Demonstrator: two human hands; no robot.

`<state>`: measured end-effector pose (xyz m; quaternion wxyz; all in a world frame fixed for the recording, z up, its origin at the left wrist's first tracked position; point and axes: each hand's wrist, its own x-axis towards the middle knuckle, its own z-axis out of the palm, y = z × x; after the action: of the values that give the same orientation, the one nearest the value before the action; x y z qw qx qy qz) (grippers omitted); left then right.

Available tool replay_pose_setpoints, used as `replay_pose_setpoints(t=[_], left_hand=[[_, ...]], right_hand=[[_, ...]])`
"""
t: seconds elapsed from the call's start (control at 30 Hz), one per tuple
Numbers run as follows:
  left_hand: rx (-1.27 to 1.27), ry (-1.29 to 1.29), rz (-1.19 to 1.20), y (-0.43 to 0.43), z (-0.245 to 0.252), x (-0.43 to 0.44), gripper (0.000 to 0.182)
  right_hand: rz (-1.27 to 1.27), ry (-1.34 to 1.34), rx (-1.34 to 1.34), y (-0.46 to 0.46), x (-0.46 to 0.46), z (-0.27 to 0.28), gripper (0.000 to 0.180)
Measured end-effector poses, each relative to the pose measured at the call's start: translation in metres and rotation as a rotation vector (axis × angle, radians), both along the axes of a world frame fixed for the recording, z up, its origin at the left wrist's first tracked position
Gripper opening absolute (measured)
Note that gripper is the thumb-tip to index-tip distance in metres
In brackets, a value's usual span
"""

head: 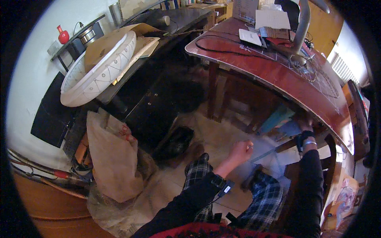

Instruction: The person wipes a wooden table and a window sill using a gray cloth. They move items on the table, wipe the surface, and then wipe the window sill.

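My left hand (240,152) is raised above the tiled floor, its fingers curled in; whether something small is between the fingertips cannot be told. A dark strap with a small device is on that wrist. My right hand (304,122) reaches under the edge of the red table (276,76), beside a dark wooden chair (330,142). Its fingers are dark and blurred, so what they touch is hidden. Bluish and teal items (276,119) lie in the shade just left of it. Below both hands are my legs in plaid trousers (263,196).
A large brown paper bag (113,160) stands on the floor at left. Above it, a white patterned round lampshade-like object (101,80) leans on a black desk (184,17). A white box (250,37), cardboard (272,19) and cables lie on the red table.
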<state>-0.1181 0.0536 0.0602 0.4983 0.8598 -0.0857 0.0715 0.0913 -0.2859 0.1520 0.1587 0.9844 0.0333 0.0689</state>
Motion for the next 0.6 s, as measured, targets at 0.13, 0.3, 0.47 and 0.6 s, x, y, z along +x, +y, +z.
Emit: replay_pose_setpoints(t=[0.13, 0.3, 0.47, 0.6], left_hand=[[0.002, 0.107, -0.017, -0.006, -0.002, -0.001, 0.024], [-0.005, 0.227, -0.043, 0.001, 0.013, 0.003, 0.023], [-0.137, 0.173, -0.05, 0.003, 0.012, 0.005, 0.026], [-0.151, 0.132, -0.03, 0.001, 0.003, 0.01, 0.024]], right_hand=[[-0.086, 0.07, 0.087, 0.024, 0.061, -0.045, 0.065], [0.181, -0.403, 0.179, 0.046, 0.09, -0.066, 0.037], [0.245, -0.253, 0.367, 0.122, 0.064, -0.038, 0.051], [0.351, -0.071, 0.405, 0.205, 0.079, -0.036, 0.06]])
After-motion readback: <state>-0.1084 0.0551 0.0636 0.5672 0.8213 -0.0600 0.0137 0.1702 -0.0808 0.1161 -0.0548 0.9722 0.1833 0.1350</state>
